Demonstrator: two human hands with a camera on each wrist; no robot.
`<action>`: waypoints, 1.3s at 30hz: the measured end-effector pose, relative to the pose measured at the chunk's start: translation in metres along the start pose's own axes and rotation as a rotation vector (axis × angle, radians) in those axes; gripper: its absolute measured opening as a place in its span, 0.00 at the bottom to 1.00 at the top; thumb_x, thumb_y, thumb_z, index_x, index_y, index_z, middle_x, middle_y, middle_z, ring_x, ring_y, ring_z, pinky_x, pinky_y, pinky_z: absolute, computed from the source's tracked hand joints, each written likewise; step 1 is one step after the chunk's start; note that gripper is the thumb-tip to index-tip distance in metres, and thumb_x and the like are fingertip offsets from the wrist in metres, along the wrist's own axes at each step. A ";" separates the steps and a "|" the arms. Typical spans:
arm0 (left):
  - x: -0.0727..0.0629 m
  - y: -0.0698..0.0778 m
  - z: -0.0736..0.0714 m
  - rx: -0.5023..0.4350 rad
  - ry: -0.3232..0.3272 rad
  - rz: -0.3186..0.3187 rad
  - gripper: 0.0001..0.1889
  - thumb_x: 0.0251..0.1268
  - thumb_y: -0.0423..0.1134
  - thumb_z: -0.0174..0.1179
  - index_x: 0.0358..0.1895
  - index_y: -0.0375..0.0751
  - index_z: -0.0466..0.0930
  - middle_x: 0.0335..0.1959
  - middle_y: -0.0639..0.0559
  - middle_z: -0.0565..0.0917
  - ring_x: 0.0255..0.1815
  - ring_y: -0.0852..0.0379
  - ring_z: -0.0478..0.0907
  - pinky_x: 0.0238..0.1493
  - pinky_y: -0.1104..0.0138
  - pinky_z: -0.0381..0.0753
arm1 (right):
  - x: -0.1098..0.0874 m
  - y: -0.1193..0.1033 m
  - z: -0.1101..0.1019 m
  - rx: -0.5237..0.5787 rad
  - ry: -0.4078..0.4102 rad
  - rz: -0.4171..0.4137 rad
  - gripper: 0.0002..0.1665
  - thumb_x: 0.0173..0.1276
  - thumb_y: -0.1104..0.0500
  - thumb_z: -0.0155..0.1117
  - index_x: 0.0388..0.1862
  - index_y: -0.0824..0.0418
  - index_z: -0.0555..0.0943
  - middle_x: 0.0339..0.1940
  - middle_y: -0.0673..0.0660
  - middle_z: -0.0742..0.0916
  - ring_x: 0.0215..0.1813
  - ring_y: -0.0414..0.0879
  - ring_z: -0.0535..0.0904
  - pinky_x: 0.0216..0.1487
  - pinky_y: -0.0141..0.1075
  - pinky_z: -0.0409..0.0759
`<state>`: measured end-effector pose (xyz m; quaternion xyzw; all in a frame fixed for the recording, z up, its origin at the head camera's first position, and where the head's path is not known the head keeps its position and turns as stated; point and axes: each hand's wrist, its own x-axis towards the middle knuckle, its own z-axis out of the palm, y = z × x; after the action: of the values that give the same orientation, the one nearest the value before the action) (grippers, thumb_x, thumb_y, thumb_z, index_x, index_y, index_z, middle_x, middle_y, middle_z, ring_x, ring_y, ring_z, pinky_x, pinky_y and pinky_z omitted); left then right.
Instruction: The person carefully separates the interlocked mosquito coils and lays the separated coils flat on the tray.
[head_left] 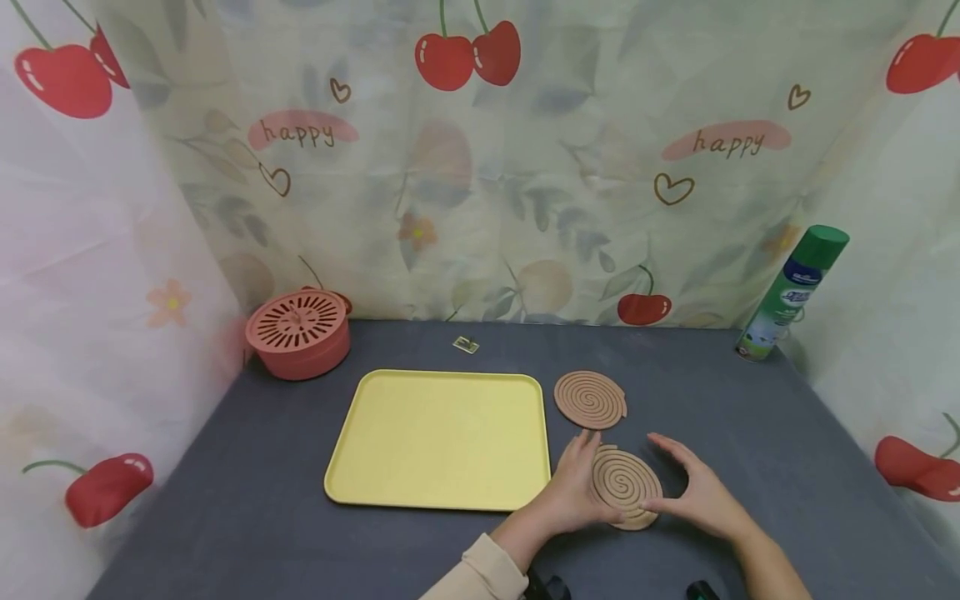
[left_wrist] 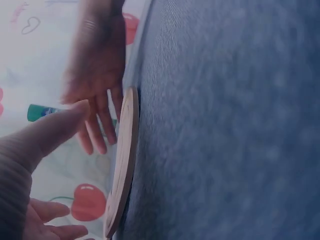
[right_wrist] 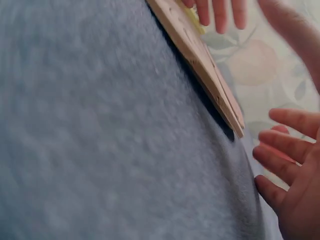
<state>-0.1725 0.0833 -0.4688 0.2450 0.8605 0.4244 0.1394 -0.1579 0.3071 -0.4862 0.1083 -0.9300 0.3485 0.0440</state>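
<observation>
A brown mosquito coil [head_left: 624,482] lies flat on the dark cloth, between the two hands. My left hand [head_left: 573,492] is at its left side, thumb and fingers spread and overlapping its edge in the head view. On the other side is my right hand [head_left: 701,496], fingers spread, its thumb tip over the coil's right edge; whether it touches is unclear. Both wrist views show the coil's edge, as the left wrist view does with the coil [left_wrist: 124,160] resting on the cloth. A second, redder-brown mosquito coil [head_left: 590,400] lies just behind.
A yellow tray [head_left: 442,437] lies left of the coils. Farther back stand a pink round container with a slotted lid [head_left: 298,333] and a green spray can [head_left: 793,292]. A small metal piece [head_left: 466,344] lies behind the tray. Printed curtains [head_left: 480,208] bound the table.
</observation>
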 end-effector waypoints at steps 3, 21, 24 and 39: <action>-0.001 -0.002 0.003 -0.002 -0.004 -0.026 0.55 0.43 0.48 0.74 0.73 0.44 0.48 0.75 0.44 0.48 0.76 0.43 0.44 0.69 0.50 0.59 | -0.002 0.003 0.003 0.020 -0.033 0.017 0.55 0.42 0.48 0.78 0.68 0.63 0.63 0.67 0.67 0.68 0.66 0.63 0.61 0.60 0.58 0.61; -0.003 -0.005 0.014 0.014 -0.010 -0.035 0.57 0.40 0.46 0.75 0.74 0.45 0.46 0.75 0.43 0.49 0.76 0.44 0.44 0.70 0.53 0.59 | -0.008 0.005 0.007 0.018 -0.136 0.001 0.65 0.38 0.46 0.80 0.72 0.65 0.56 0.70 0.71 0.61 0.69 0.71 0.53 0.58 0.69 0.58; -0.003 -0.006 0.016 0.034 -0.006 -0.036 0.57 0.41 0.45 0.75 0.74 0.46 0.46 0.75 0.43 0.48 0.76 0.45 0.45 0.70 0.55 0.59 | -0.007 0.005 0.007 0.019 -0.144 -0.011 0.64 0.38 0.45 0.79 0.71 0.66 0.58 0.70 0.71 0.61 0.69 0.72 0.52 0.57 0.69 0.58; -0.002 0.002 0.016 0.022 0.042 -0.071 0.61 0.39 0.40 0.76 0.74 0.42 0.40 0.75 0.41 0.50 0.75 0.45 0.47 0.70 0.56 0.60 | -0.007 0.004 0.007 0.047 -0.158 -0.027 0.57 0.40 0.46 0.79 0.66 0.66 0.65 0.71 0.67 0.61 0.70 0.71 0.51 0.58 0.69 0.57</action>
<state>-0.1632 0.0944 -0.4766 0.2070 0.8759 0.4149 0.1335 -0.1523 0.3062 -0.4948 0.1488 -0.9206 0.3599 -0.0273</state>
